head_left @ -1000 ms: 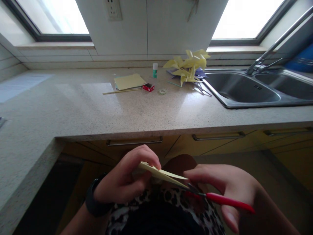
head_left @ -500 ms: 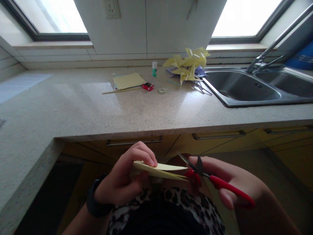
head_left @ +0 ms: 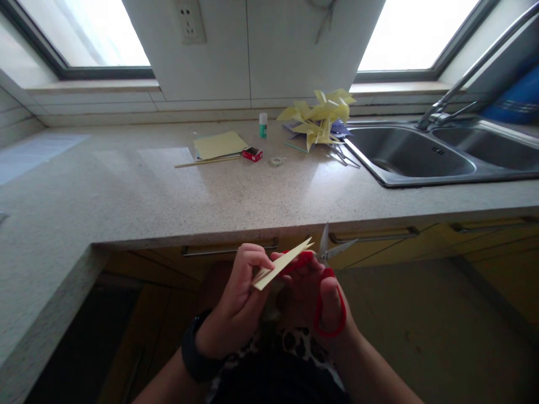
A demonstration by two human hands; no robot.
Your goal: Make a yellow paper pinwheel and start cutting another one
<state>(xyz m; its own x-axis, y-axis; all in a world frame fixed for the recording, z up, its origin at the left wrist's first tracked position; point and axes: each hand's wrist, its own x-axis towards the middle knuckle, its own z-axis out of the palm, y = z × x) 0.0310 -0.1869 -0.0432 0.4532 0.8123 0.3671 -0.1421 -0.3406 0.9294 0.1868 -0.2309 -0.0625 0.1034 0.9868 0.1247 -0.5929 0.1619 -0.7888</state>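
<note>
My left hand (head_left: 240, 297) pinches a folded piece of pale yellow paper (head_left: 281, 266) between thumb and fingers, its pointed end tilted up to the right. My right hand (head_left: 326, 303) holds red-handled scissors (head_left: 331, 331), with the thumb through one handle loop and fingers at the other. The scissor blades (head_left: 330, 249) are spread apart and point up and away, to the right of the paper. Part of the second handle is hidden behind the paper. Both hands are in front of the counter's edge, above my lap.
On the speckled counter (head_left: 138, 196) lie yellow paper sheets (head_left: 221, 145), a thin stick (head_left: 206, 162), a small red box (head_left: 252, 154), a tape roll (head_left: 276, 161) and a glue stick (head_left: 263, 125). Yellow paper pinwheels (head_left: 322, 115) lie beside the steel sink (head_left: 404, 183).
The scissors have swung from pointing left to pointing up and away, and my right hand has come left, closer to the left. The folded paper's tip has tilted upward.
</note>
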